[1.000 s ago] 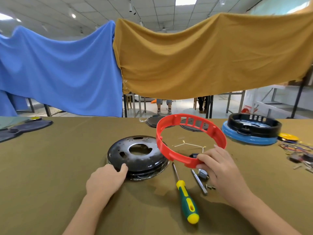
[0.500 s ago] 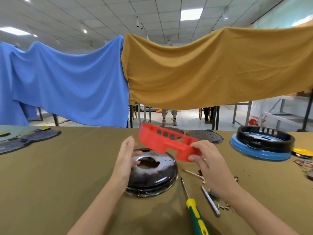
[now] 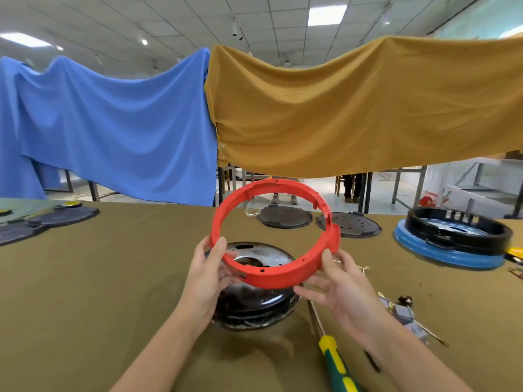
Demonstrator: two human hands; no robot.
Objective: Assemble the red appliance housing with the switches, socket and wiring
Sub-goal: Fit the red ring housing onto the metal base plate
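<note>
Both hands, left hand (image 3: 208,274) and right hand (image 3: 343,290), pinch the red ring housing (image 3: 271,275) up over the black metal pan (image 3: 254,304) on the table (image 3: 99,278).

This is a workshop or small factory assembly hall. A long workbench (image 3: 85,278) under olive cloth carries appliance parts: black round base plates (image 3: 284,217) at centre, a black ring on a blue one (image 3: 450,244) at right, a yellow-and-green screwdriver (image 3: 336,360) at the lower edge. Blue cloth (image 3: 113,128) and mustard cloth (image 3: 353,114) hang as partitions (metal table legs show beneath), below a grid-tile ceiling (image 3: 198,21) with panel lights.
</note>
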